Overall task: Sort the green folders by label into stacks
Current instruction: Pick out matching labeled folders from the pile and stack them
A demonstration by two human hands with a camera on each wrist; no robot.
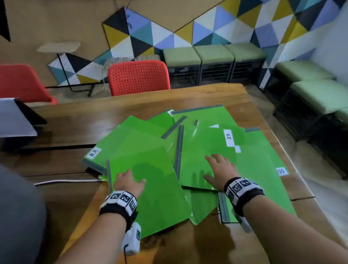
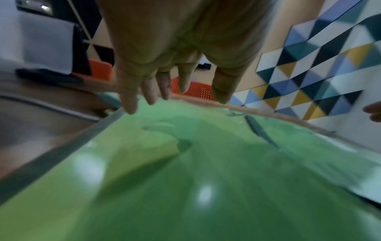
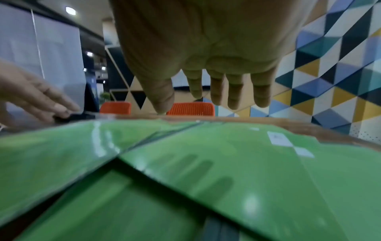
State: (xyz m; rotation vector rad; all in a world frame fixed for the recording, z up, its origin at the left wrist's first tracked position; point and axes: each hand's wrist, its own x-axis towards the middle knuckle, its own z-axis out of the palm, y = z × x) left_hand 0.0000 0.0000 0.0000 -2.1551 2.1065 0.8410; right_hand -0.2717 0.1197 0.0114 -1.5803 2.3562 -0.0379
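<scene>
Several green folders lie fanned in a loose heap on the wooden table. The nearest plain folder lies under my left hand, whose fingers are spread just over it. My right hand hovers open above a middle folder bearing a white H.R label. Another H.R label shows at the heap's left, and a partly cut-off label at the right. In the left wrist view my left hand's fingers point down toward the folder. The right wrist view shows my right hand's fingers straight over the folders.
Two red chairs stand behind the table, with green-cushioned stools along the patterned wall. A white sheet on a dark object sits at the table's left. A white cable runs under the heap's left edge.
</scene>
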